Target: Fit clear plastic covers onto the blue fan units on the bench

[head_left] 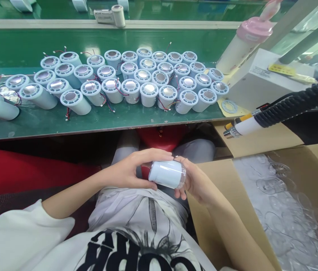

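Both my hands grip one pale blue cylinder (167, 174) over my lap, below the green bench (119, 118).

It lies sideways, smooth-walled, with a clear plastic cap (182, 180) on its right end. My left hand (132, 169) curls its fingers around the body; my right hand (197, 180) pinches the capped end. At my right, an open cardboard box (218, 195) holds a heap of loose clear caps (277, 188). On the bench, dozens of like cylinders (130, 81) stand packed in rows, red and black wires trailing between them.
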### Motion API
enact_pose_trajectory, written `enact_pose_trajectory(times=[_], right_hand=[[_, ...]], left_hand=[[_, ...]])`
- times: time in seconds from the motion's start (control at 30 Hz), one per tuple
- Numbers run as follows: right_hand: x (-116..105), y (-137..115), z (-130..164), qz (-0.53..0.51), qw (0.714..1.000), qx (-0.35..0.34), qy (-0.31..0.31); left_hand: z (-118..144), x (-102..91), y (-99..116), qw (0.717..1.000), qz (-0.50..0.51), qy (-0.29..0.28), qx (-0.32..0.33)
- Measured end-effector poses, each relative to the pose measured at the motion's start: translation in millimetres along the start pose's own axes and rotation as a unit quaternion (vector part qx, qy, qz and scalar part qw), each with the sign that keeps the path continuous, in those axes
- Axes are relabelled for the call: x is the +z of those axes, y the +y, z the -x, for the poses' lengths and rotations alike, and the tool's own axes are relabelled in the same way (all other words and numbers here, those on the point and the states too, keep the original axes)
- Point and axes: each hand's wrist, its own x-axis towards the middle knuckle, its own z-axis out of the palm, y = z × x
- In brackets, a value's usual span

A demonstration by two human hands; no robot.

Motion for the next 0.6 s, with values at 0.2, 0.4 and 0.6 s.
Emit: enact_pose_trajectory(times=[0.2, 0.4, 0.6], right_hand=[[1.7, 0.4, -0.5, -0.057, 0.995, 0.078, -0.028], [2.5, -0.2, 1.1, -0.043, 0.990, 0.128, -0.049], [-3.9, 11.0, 7.0, 0.277, 0.925, -0.223, 0.134]], left_hand=[[-1.2, 0.7, -0.6, 1.000, 0.012, 0.009, 0.006], [-1.1, 4.3, 4.8, 0.998, 0.034, 0.018, -0.040], [-0.6, 8.6, 17.2, 0.978, 0.116, 0.063, -0.163]])
